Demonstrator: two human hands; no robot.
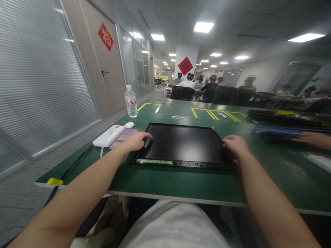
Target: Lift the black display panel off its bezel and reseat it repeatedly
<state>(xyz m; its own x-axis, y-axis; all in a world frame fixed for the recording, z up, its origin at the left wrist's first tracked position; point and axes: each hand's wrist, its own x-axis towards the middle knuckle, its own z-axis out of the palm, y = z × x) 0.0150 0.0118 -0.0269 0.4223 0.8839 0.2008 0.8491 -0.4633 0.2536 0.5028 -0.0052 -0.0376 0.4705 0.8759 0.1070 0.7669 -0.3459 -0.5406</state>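
Observation:
A black flat screen panel (183, 143) lies face up on the green table (165, 182) in front of me. Along its near edge, at the left, runs a green circuit strip (154, 161). My left hand (137, 140) is closed on the panel's left edge, thumb and fingers pressed together there. At the right edge, my right hand (236, 144) grips the frame between thumb and fingers. The fingertips of both hands are partly hidden by the hands themselves.
Left of the panel are a white power bank (109, 136), a phone (124, 137), a small white case (129, 125) and a water bottle (131, 103). At the right, another person's hand (311, 139) is beside dark panels (279, 132). Yellow tape marks the far side.

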